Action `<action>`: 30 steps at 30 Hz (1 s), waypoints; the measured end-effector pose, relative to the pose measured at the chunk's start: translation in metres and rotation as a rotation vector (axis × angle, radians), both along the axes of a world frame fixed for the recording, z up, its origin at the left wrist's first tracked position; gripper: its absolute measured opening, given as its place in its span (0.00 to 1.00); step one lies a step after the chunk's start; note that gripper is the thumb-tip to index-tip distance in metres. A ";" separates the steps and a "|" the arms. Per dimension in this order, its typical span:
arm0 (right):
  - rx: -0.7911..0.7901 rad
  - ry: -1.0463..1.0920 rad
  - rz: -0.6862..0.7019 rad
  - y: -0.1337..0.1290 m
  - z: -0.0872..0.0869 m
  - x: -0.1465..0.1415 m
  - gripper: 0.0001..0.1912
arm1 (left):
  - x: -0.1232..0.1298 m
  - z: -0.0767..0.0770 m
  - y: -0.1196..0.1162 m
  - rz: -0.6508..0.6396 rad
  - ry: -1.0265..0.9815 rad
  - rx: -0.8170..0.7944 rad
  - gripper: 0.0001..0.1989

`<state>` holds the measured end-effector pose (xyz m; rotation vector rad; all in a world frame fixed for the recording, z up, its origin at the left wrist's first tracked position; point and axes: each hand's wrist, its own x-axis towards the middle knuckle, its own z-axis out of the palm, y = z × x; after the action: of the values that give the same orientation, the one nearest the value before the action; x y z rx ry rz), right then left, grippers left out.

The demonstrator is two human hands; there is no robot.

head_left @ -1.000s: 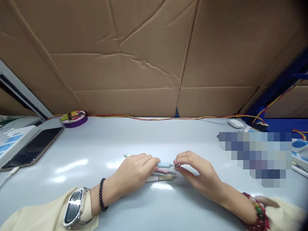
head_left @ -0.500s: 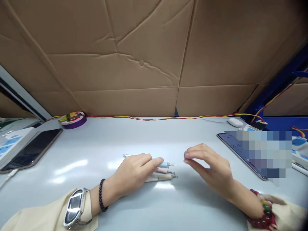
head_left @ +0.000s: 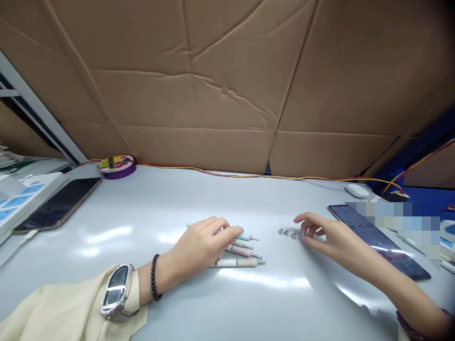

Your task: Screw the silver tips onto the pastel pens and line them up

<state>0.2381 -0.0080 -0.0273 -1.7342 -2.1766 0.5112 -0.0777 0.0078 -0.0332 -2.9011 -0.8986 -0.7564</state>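
Note:
My left hand (head_left: 204, 244) lies curled over several click pens, covering their middles and steadying them against the table. To the right of it stick out the ends of a light blue pen (head_left: 242, 236), a pale green pen (head_left: 243, 244), a pink pen (head_left: 241, 251) and a cream and white pen (head_left: 236, 262), each with a thin metal end. Small silvery cone-like pieces (head_left: 286, 232) lie in a slanting row to the right of the pens. Just beyond them, my right hand (head_left: 318, 232) has its index finger and thumb apart, close to the row's right end.
A dark phone (head_left: 59, 203) with a white cable lies at left beside a white power strip (head_left: 26, 201). Another phone (head_left: 384, 244), partly blurred out, lies at right. A round purple tin (head_left: 117, 168) and a white mouse-like object (head_left: 357, 191) sit at the back, near cardboard (head_left: 199, 104).
My right hand has moved right and its pinched fingers have parted. The silvery pieces now show on the table. My left hand stays on the pens, which look more spread. The view has shifted.

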 end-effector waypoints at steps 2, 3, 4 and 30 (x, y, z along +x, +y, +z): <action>-0.053 0.000 0.018 0.000 -0.001 0.000 0.12 | 0.000 -0.002 0.000 0.001 0.013 -0.019 0.13; -0.073 0.001 0.023 0.000 -0.002 0.000 0.13 | 0.000 -0.003 0.000 0.009 0.021 -0.030 0.13; -0.090 0.005 0.025 0.000 -0.002 0.000 0.13 | -0.001 -0.004 0.000 0.022 0.029 -0.042 0.13; -0.014 -0.063 -0.032 -0.005 -0.004 -0.008 0.16 | 0.001 0.006 0.000 -0.017 0.153 -0.345 0.18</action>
<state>0.2301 -0.0132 -0.0309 -1.8133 -2.1886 0.4716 -0.0768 0.0076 -0.0275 -3.2068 -1.0834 -0.4042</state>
